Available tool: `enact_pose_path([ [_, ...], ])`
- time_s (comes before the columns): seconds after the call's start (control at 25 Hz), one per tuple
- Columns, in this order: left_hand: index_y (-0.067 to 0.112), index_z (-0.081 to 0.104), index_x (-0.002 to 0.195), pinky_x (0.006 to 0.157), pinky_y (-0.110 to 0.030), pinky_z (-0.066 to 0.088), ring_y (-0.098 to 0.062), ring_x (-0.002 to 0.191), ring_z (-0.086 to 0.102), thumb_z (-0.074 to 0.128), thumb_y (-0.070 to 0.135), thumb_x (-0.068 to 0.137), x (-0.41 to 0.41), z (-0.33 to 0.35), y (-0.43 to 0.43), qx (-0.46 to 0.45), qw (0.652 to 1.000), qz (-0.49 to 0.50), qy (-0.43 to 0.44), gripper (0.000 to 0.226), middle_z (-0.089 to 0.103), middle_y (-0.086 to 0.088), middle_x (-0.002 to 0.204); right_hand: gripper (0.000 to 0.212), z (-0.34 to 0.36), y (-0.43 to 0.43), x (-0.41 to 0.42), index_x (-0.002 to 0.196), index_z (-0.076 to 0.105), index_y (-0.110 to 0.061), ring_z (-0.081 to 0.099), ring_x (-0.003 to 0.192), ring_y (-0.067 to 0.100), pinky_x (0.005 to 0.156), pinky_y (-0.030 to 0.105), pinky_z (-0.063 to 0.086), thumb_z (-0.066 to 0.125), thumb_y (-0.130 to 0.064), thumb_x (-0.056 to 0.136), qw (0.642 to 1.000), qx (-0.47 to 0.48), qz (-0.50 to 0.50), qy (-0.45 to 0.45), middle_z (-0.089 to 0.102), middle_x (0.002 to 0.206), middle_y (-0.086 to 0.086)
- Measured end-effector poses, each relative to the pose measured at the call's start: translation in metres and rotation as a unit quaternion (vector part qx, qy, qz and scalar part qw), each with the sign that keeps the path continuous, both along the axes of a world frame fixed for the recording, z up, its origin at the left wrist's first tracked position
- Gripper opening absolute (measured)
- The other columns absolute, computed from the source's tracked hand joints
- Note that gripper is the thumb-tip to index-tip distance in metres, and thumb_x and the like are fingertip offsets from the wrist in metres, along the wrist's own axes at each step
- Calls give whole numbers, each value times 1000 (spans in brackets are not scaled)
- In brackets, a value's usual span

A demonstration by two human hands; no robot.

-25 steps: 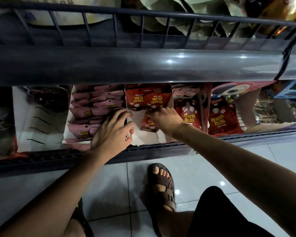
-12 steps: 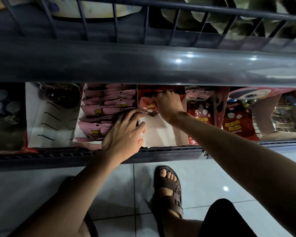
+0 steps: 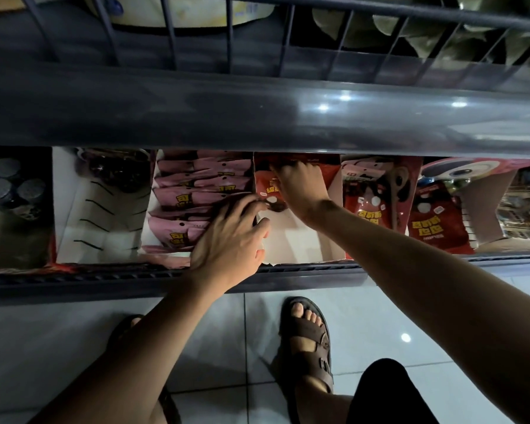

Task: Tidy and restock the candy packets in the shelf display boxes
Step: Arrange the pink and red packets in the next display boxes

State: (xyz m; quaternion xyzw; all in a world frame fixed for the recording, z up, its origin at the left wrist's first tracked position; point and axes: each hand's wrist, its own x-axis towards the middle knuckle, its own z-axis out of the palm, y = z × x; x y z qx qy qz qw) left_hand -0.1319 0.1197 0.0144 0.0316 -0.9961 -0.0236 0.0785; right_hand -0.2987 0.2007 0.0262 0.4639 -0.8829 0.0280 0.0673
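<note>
Far left, mid-frame: dark round-lidded jars [image 3: 10, 185], dim, cut by the frame edge. Next right: white cardboard display box with black dashes [image 3: 98, 228], contents in shadow. Centre-left: pink candy packets [image 3: 193, 191] stacked in a box, back rows hidden under the grey shelf lip [image 3: 257, 108]. Left hand [image 3: 230, 237] laid on them, fingers spread wide. Centre: plain white cardboard box [image 3: 297, 243], red candy packets [image 3: 265, 186] at its back. Right hand [image 3: 300, 188] on those, fingertips hidden in shadow; grip not discernible. Right: more red packets [image 3: 435, 221], print blurred.
</note>
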Motion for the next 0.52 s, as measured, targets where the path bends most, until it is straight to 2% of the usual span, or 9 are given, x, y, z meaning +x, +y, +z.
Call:
enact_pose_path([
  [0.12,20,59,92,96,-44,42,-27,132,37,60,24,73,-1,1,-1,4,1000,-3,2,19,51,-4,130,31,8,11,2,125,57,-11,68,79,23,64,30,52,57,-12,95,995,-79,30,-44,70,100,11],
  [0.2,20,58,90,96,-45,43,-27,131,38,63,23,73,0,2,0,11,1000,-3,2,18,52,-4,131,33,19,25,3,125,56,-10,68,87,22,71,31,57,60,-15,93,988,-139,25,-64,68,109,11],
  [0.28,20,58,89,98,-46,44,-27,132,38,65,22,73,1,4,0,11,1000,-6,2,17,52,-5,131,29,30,51,2,122,57,-12,64,96,18,79,30,57,58,-19,94,973,-212,-16,-90,62,118,9],
  [0.36,20,59,89,99,-47,45,-27,132,39,67,22,72,1,5,1,13,1000,-4,-3,18,52,-5,130,25,31,91,0,118,57,-12,63,98,15,83,28,55,58,-17,93,949,-271,-94,-133,60,119,6],
  [0.44,20,60,88,97,-48,45,-27,132,39,71,22,71,0,6,2,19,1000,4,-12,21,53,-5,130,28,15,135,-6,119,55,-12,64,95,17,82,28,55,61,-20,93,932,-230,-212,-184,63,117,6],
  [0.52,20,60,88,96,-48,46,-28,133,38,73,22,69,0,6,2,22,1000,10,-17,23,53,-5,130,36,-12,167,-9,121,51,-12,65,84,21,71,30,53,61,-32,92,918,-116,-302,-231,65,111,10],
])
